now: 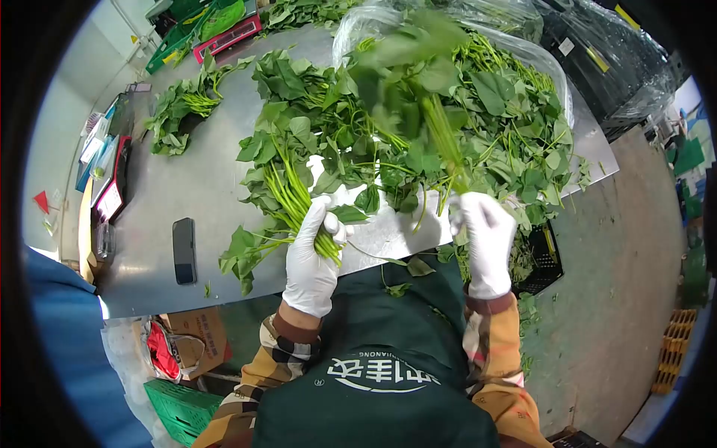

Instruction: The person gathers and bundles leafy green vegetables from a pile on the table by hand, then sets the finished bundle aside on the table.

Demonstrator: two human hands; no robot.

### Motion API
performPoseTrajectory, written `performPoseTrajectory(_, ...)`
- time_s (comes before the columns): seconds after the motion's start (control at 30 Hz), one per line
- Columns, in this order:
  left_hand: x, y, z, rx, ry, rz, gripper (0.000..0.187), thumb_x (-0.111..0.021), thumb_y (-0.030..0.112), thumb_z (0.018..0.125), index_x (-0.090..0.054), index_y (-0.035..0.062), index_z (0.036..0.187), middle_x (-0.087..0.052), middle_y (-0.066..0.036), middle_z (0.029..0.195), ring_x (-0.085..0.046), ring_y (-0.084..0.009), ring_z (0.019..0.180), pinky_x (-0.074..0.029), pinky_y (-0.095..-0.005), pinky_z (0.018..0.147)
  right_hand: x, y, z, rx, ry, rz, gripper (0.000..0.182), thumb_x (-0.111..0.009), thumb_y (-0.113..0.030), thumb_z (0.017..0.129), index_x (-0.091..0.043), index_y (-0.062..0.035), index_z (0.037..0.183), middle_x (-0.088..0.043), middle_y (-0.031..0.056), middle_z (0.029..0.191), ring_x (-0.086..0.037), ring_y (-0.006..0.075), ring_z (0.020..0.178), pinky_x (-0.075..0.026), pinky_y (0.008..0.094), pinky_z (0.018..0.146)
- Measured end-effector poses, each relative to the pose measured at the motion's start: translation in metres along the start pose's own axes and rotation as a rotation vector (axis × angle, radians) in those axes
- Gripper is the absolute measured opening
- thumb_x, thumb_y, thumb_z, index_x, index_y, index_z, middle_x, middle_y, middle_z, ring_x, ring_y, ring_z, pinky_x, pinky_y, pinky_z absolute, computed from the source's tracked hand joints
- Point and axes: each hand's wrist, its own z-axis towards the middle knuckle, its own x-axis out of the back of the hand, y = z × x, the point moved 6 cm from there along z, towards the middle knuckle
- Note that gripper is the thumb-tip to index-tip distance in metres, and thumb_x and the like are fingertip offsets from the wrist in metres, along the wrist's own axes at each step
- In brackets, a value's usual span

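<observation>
My left hand [312, 257], in a white glove, is closed around a bunch of leafy green stems [287, 190]. The cut ends poke out below my fingers, and the leaves fan up and to the left. On the other side, my gloved right hand [484, 239] pinches the lower ends of a second bunch of leafy stems [442, 134]. Its upper leaves are smeared by motion. Behind both hands, a big heap of leafy greens [515, 142] spreads over the metal table [216, 179], partly on clear plastic.
A phone [184, 251] lies left of my left hand. Further off are a small bunch of greens [183, 108] and a red-edged device [113, 190]. Plastic-wrapped dark crates [620, 71] stand at the back right. A green crate [179, 411] sits below the table.
</observation>
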Motion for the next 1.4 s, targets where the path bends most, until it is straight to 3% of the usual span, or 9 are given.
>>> performPoseTrajectory(0.1, -0.005, 0.002, 0.0, 0.006, -0.033, -0.009, 0.012, -0.056, 0.017, 0.094, -0.061, 0.0074, 0.1, -0.049, 0.001, 0.067, -0.047, -0.0125, 0.06, -0.043, -0.031, 0.07, 0.008, 0.065, 0.013, 0.041, 0.023, -0.644, 0.024, -0.061, -0.02, 0.089, -0.063, 0.0034, 0.083, -0.055, 0.0019, 0.061, -0.047, 0.0077, 0.057, -0.04, 0.0247, 0.055)
performPoseTrajectory(0.37, 0.011, 0.01, 0.001, -0.063, 0.043, 0.0, 0.011, -0.056, 0.018, 0.095, -0.059, 0.0089, 0.099, -0.047, 0.003, 0.065, -0.046, -0.0117, 0.059, -0.043, -0.0301, 0.07, -0.011, -0.015, -0.01, -0.052, -0.021, 0.184, 0.019, -0.059, -0.014, 0.092, -0.065, 0.0035, 0.087, -0.06, 0.0009, 0.067, -0.053, 0.0077, 0.058, -0.042, 0.0219, 0.054)
performPoseTrajectory(0.47, 0.007, 0.012, -0.002, -0.083, 0.03, -0.019, 0.011, -0.056, 0.019, 0.095, -0.059, 0.0089, 0.098, -0.047, 0.003, 0.065, -0.045, -0.0112, 0.059, -0.042, -0.0297, 0.07, -0.01, 0.023, 0.011, 0.151, -0.034, -0.833, 0.019, -0.061, -0.017, 0.089, -0.068, 0.0008, 0.085, -0.058, -0.0006, 0.063, -0.051, 0.0063, 0.058, -0.041, 0.0249, 0.055)
performPoseTrajectory(0.7, 0.016, 0.024, -0.003, -0.163, 0.074, 0.008, 0.011, -0.055, 0.018, 0.095, -0.057, 0.0073, 0.097, -0.042, 0.003, 0.065, -0.043, -0.0107, 0.059, -0.042, -0.0281, 0.071, -0.011, -0.031, -0.016, 0.137, -0.004, 0.334, 0.019, -0.062, -0.018, 0.091, -0.065, 0.0008, 0.092, -0.058, 0.0014, 0.066, -0.05, 0.0063, 0.053, -0.04, 0.0208, 0.05)
performPoseTrajectory(0.77, 0.013, 0.025, -0.002, -0.172, 0.055, -0.002, 0.01, -0.055, 0.017, 0.095, -0.057, 0.0072, 0.096, -0.042, 0.003, 0.065, -0.043, -0.0107, 0.059, -0.042, -0.0279, 0.071, -0.015, -0.031, -0.002, -0.013, -0.026, -0.075, 0.018, -0.064, -0.016, 0.089, -0.065, -0.0005, 0.081, -0.056, -0.0003, 0.061, -0.05, 0.0078, 0.052, -0.039, 0.0236, 0.05)
performPoseTrajectory(0.83, 0.011, 0.024, -0.003, -0.185, 0.053, -0.037, 0.009, -0.055, 0.016, 0.095, -0.057, 0.0073, 0.094, -0.043, 0.003, 0.064, -0.043, -0.0105, 0.059, -0.042, -0.0277, 0.07, -0.011, 0.002, 0.013, 0.347, 0.024, -0.716, 0.015, -0.066, -0.013, 0.087, -0.065, 0.0001, 0.08, -0.055, -0.0006, 0.058, -0.049, 0.0062, 0.053, -0.038, 0.0235, 0.05)
performPoseTrajectory(1.03, 0.018, 0.036, -0.006, -0.238, 0.146, 0.023, 0.009, -0.055, 0.016, 0.094, -0.055, 0.0086, 0.088, -0.044, 0.003, 0.063, -0.042, -0.0089, 0.056, -0.041, -0.0264, 0.064, -0.012, -0.063, -0.018, 0.186, 0.113, 0.211, 0.019, -0.063, -0.014, 0.089, -0.063, 0.003, 0.081, -0.061, 0.0054, 0.067, -0.049, 0.0058, 0.053, -0.037, 0.0213, 0.049)
performPoseTrajectory(1.2, 0.016, 0.034, -0.006, -0.227, 0.182, 0.013, 0.013, -0.055, 0.017, 0.094, -0.054, 0.0103, 0.083, -0.045, 0.003, 0.061, -0.042, -0.0094, 0.054, -0.041, -0.0266, 0.065, -0.013, -0.02, 0.027, 0.256, 0.002, -0.709, 0.019, -0.066, -0.013, 0.086, -0.061, 0.0034, 0.077, -0.055, -0.0002, 0.058, -0.037, 0.0073, 0.052, -0.031, 0.0215, 0.049)
performPoseTrajectory(1.4, 0.025, 0.035, -0.002, -0.27, 0.228, 0.045, 0.011, -0.056, 0.015, 0.093, -0.054, 0.0103, 0.083, -0.045, 0.003, 0.06, -0.043, -0.0081, 0.054, -0.04, -0.026, 0.061, 0.0, -0.082, 0.018, 0.204, 0.06, -0.061, 0.018, -0.063, -0.017, 0.088, -0.066, 0.0002, 0.085, -0.063, 0.004, 0.068, -0.049, 0.0058, 0.05, -0.036, 0.021, 0.048)
